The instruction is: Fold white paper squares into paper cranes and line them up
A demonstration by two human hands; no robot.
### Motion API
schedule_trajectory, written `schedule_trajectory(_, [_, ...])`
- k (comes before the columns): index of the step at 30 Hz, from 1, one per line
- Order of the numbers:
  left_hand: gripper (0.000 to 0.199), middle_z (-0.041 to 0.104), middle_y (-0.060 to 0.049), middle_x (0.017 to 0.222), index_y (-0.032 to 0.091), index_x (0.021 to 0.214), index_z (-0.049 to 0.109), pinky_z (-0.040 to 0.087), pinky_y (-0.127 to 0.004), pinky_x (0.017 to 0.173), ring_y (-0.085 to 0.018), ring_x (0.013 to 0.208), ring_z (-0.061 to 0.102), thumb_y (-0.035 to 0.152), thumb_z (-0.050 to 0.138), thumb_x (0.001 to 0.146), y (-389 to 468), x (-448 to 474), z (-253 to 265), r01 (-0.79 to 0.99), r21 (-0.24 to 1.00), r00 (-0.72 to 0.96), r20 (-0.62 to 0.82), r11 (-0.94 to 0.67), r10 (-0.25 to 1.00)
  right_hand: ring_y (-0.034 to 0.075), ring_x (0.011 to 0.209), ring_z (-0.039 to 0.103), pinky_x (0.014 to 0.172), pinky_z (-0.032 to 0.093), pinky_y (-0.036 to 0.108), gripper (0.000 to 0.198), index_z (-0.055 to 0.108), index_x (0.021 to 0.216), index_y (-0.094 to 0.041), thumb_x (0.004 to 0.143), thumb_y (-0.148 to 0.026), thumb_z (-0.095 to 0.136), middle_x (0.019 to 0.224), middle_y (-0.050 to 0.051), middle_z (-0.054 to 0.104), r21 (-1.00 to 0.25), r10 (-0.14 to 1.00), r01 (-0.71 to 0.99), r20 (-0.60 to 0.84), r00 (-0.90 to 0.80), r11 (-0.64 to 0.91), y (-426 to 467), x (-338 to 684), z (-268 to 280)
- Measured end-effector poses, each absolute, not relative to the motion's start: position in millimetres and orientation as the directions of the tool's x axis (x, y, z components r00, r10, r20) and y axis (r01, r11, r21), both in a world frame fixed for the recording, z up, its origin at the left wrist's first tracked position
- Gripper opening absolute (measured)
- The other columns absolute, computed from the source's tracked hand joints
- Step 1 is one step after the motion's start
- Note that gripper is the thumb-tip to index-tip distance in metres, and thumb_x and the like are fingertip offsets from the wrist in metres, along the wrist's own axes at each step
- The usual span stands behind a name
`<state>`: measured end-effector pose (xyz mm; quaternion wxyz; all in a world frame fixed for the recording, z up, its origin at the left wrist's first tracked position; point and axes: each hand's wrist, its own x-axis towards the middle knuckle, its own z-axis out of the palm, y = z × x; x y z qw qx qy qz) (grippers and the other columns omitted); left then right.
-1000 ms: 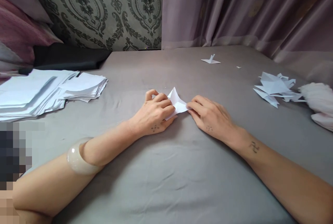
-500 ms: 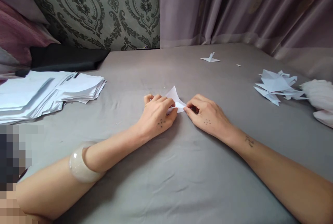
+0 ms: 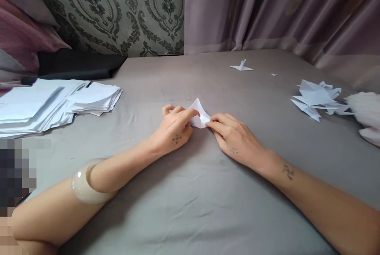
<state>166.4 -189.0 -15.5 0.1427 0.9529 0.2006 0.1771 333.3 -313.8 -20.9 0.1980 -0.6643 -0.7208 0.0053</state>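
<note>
A small sheet of white folded paper (image 3: pixel 198 107) lies on the grey cloth in front of me, one pointed corner facing away. My left hand (image 3: pixel 177 129) is closed over its left side, with the index finger bent onto the middle of the paper. Part of the sheet is hidden beneath that hand. At the right corner, the fingertips of my right hand (image 3: pixel 234 135) pinch the paper's edge. A pale bangle (image 3: pixel 89 182) circles my left forearm.
Stacks of white paper (image 3: pixel 32 104) lie at the left, near a black folded item (image 3: pixel 80 64). Folded paper pieces (image 3: pixel 317 96) are heaped at the right beside whitish fabric (image 3: pixel 365 108). One folded paper bird (image 3: pixel 242 66) and a tiny scrap (image 3: pixel 273 74) sit farther back.
My left hand has shifted slightly left, uncovering more of the paper. My right hand has turned and dropped a little, its fingers straighter, still at the right corner.
</note>
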Motion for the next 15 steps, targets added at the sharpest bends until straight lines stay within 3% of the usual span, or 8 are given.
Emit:
schedule_trajectory(3, [0.033, 0.065, -0.004, 0.104, 0.023, 0.117, 0.049, 0.026, -0.041, 0.096, -0.020, 0.101, 0.055, 0.010, 0.040, 0.087, -188.1, 167.0, -19.3, 0.274, 0.211, 0.825, 0.450, -0.938, 0.342, 0.019, 0.091, 0.053, 0.076, 0.045, 0.031, 0.032, 0.066, 0.108, -0.018, 0.090, -0.007, 0.040, 0.103, 0.007, 0.061, -0.253, 0.971, 0.962, 0.237, -0.038, 0.100, -315.0, 332.1, -17.9])
schedule_trajectory(5, [0.030, 0.059, -0.010, 0.120, 0.021, 0.121, 0.047, 0.027, -0.041, 0.096, -0.024, 0.112, 0.049, 0.022, 0.045, 0.091, -187.6, 166.9, -19.6, 0.320, 0.146, 0.756, 0.556, -0.936, 0.345, 0.019, 0.091, 0.052, 0.075, 0.045, 0.031, 0.033, 0.066, 0.109, -0.019, 0.091, -0.009, 0.040, 0.102, 0.007, 0.060, -0.238, 0.977, 0.967, 0.210, -0.040, 0.091, -315.3, 331.8, -16.7])
schedule_trajectory(7, [0.031, 0.056, -0.013, 0.123, 0.020, 0.119, 0.049, 0.031, -0.041, 0.092, -0.027, 0.112, 0.047, 0.034, 0.050, 0.092, -186.2, 166.3, -19.6, 0.378, 0.117, 0.689, 0.627, -0.919, 0.363, 0.019, 0.092, 0.052, 0.074, 0.045, 0.031, 0.034, 0.066, 0.111, -0.021, 0.092, -0.011, 0.039, 0.103, 0.007, 0.059, -0.229, 0.980, 0.970, 0.195, -0.041, 0.086, -315.5, 332.1, -16.6])
schedule_trajectory(11, [0.020, 0.064, -0.008, 0.101, 0.019, 0.099, 0.057, 0.037, -0.035, 0.078, -0.021, 0.090, 0.054, 0.035, 0.046, 0.095, -182.3, 165.6, -22.7, 0.288, 0.089, 0.773, 0.566, -0.953, 0.287, 0.019, 0.094, 0.051, 0.075, 0.045, 0.031, 0.034, 0.065, 0.112, -0.023, 0.094, -0.014, 0.039, 0.104, 0.007, 0.058, -0.229, 0.981, 0.969, 0.189, -0.055, 0.098, -315.8, 333.3, -16.9])
schedule_trajectory(15, [0.022, 0.068, -0.006, 0.101, 0.018, 0.099, 0.061, 0.043, -0.032, 0.076, -0.018, 0.086, 0.059, 0.028, 0.042, 0.097, -182.5, 167.4, -26.3, 0.165, 0.139, 0.859, 0.466, -0.976, 0.212, 0.020, 0.093, 0.051, 0.076, 0.045, 0.032, 0.035, 0.065, 0.112, -0.025, 0.093, -0.012, 0.040, 0.102, 0.007, 0.057, -0.221, 0.986, 0.971, 0.158, -0.061, 0.095, -316.2, 333.3, -14.0])
